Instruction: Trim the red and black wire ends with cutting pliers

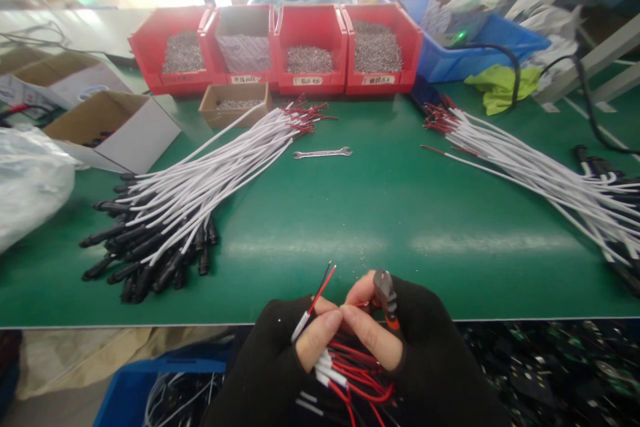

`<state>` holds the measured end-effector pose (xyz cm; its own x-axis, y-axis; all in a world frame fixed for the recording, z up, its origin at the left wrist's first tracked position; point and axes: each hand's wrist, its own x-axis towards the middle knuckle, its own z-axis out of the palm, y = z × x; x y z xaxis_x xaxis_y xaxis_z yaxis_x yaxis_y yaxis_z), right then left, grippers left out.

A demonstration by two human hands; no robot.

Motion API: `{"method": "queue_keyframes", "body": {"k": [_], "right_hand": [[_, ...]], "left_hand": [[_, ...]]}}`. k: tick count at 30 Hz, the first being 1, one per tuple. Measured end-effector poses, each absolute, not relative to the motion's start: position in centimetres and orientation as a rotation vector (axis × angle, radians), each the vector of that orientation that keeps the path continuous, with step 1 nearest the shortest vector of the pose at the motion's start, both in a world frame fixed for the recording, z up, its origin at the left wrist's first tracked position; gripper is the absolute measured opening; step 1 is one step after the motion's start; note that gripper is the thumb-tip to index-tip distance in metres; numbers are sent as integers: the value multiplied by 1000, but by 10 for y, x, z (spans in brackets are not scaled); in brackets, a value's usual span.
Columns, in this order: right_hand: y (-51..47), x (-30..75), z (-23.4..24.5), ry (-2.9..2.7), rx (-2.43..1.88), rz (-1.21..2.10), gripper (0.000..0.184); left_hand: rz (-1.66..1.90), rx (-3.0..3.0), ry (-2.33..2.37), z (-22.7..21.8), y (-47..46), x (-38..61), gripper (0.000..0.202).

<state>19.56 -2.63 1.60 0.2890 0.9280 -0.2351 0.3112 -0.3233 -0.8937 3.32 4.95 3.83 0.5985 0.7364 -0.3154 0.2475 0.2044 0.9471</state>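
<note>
My left hand [320, 337] pinches a white cable [300, 325] whose split red and black wire ends point up and away from me. Fingertips of my right hand [373, 330] meet the left ones in the middle, closed over something too small to make out. Wire cutters [386, 293] with dark jaws and an orange-marked handle are held in my right hand, jaws upward. Black cuffs cover both hands up to the fingers. Below them hangs a bunch of red and black wires [357, 373] with white sleeve ends, partly hidden by my hands.
White cables with black connectors [215, 167] lie at left, and a similar bundle [535, 173] at right. A wrench [323, 153] lies between them. Red bins [313, 83] of small metal parts line the back. A blue crate [500, 40] stands back right; a blue bin [115, 387] sits below.
</note>
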Motion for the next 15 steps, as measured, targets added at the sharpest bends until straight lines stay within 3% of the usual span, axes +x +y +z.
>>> {"method": "queue_keyframes", "body": {"k": [12, 15], "right_hand": [[-50, 199, 15, -933, -1648, 1270, 29], [-48, 198, 20, -1024, -1611, 1331, 22]], "left_hand": [[458, 1284, 982, 32, 46, 30, 24], [463, 1202, 963, 35, 46, 30, 24]]}}
